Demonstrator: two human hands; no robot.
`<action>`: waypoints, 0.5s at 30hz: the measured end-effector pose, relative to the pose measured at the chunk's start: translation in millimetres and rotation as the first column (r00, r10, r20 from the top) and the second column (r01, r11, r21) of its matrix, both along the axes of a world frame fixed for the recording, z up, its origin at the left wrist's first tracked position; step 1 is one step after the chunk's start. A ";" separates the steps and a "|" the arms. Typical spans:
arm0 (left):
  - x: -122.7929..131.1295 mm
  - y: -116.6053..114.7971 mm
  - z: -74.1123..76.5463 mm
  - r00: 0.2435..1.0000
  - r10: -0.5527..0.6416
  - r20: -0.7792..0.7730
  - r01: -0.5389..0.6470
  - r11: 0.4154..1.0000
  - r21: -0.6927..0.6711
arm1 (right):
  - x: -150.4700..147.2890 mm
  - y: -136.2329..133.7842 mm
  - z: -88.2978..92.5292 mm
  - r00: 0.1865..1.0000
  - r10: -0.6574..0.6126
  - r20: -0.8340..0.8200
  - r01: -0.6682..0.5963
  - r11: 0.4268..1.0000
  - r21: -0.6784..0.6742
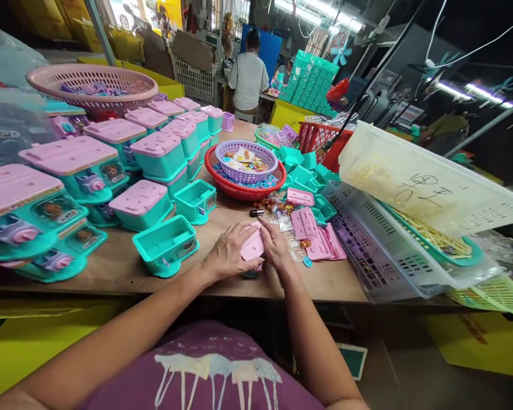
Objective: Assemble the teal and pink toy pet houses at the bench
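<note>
Between my two hands is a small toy box with a pink lid (pixel 253 245), close to the table's front edge. My left hand (pixel 223 249) lies curled over the lid's left side, its thumb along the near edge. Pressed against the right side is my right hand (pixel 275 242), fingers together. Most of the box under the lid is hidden by the hands. Left of them stand a lidless teal box (pixel 166 245) and, behind it, another teal box (pixel 195 200). Loose pink lids (pixel 318 242) and a round blue piece (pixel 308 261) lie to the right.
Stacked pink-lidded boxes (pixel 72 162) fill the table's left. A red basket (pixel 248 192) bears a purple basket (pixel 247 172) of small parts. Teal shells (pixel 301 176) are heaped behind the lids. Crates (pixel 367 256) line the right edge. A person (pixel 248 77) sits farther back.
</note>
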State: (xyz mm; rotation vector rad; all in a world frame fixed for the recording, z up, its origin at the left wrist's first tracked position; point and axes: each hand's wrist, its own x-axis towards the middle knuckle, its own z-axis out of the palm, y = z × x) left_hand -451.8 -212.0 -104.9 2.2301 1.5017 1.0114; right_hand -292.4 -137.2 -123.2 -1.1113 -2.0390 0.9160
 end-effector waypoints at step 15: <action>-34.9 -49.5 59.6 0.822 -0.261 0.505 0.484 0.788 -0.381 | 47.9 -40.6 19.1 0.716 0.698 0.010 -0.693 0.712 -0.113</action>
